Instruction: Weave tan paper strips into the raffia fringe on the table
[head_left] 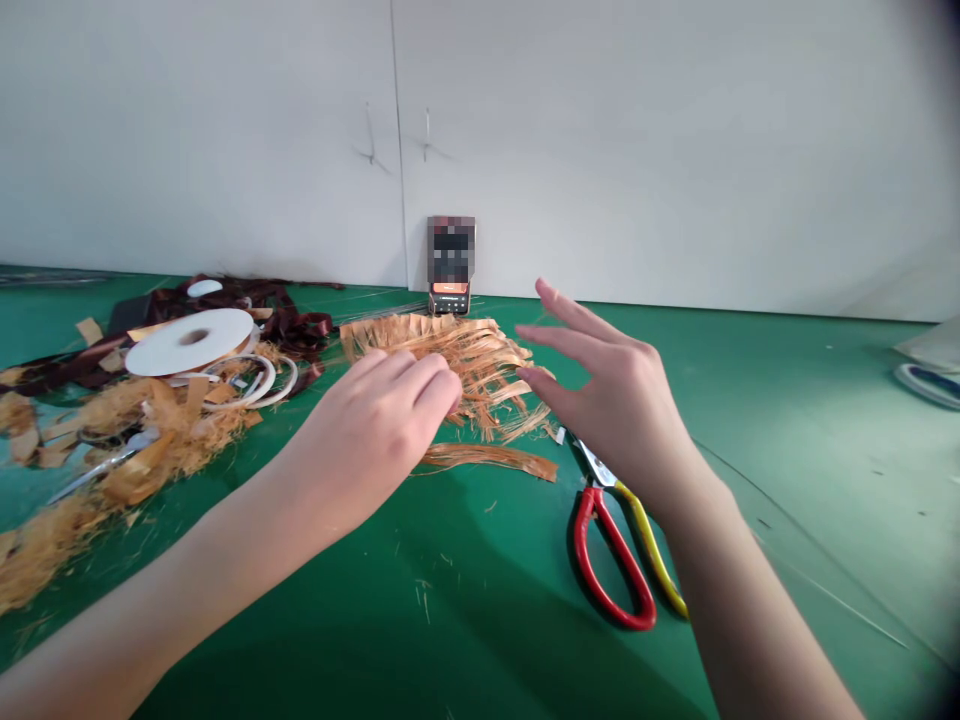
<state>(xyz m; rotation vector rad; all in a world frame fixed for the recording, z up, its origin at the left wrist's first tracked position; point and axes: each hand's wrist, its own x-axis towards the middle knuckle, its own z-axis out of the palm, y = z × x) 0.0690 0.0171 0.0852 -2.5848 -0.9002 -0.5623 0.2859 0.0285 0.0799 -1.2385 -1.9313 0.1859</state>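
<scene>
My left hand (pixel 394 415) is curled closed over the left part of a tan, straw-like fringe (pixel 487 365). Its fingertips face away, so whatever they hold is hidden. My right hand (pixel 607 390) hovers at the fringe's right end, fingers spread and nothing visible in them. Loose strands fan out between the two hands. A separate flat tan strip (pixel 499 457) lies nearer to me on the green table (pixel 465 600). Scissors with one red and one yellow handle (pixel 611 550) rest beneath my right hand and wrist, their blades partly covered.
At the left, a white ribbon spool (pixel 191 340) lies among dark brown ribbon (pixel 300 335), white rings (pixel 262 380) and tan fibre scraps (pixel 172 425). A phone (pixel 450 265) leans against the white wall (pixel 637 150). A pale round-edged object (pixel 930 375) sits at the right edge.
</scene>
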